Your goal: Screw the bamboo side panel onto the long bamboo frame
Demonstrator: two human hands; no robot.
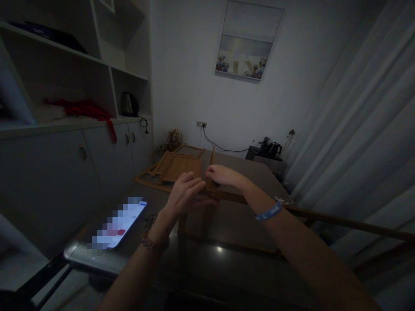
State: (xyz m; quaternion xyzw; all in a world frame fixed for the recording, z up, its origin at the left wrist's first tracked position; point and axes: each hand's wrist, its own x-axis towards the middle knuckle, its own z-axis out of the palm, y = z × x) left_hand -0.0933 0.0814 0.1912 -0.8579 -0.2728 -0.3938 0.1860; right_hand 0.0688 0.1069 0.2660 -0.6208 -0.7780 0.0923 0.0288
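A brown wooden frame (233,197) with long rails extends from my hands toward the right edge of the view. My left hand (186,192) is closed around its near corner, thumb underneath and fingers over the top. At the same corner, my right hand (223,175) has its fingers curled in a pinch; what sits between the fingertips is hidden. A thin wooden piece (212,157) stands upright just behind the right fingers. Beyond the left hand, several flat wooden panels and frames (181,167) lie stacked on the dark table (253,170).
A lit phone (129,224) lies on the table at left, beside small metal parts (149,222). White cabinets (106,151) line the left wall, with a kettle (129,104) on a shelf. A black appliance (274,149) stands at the far right, near curtains (363,129).
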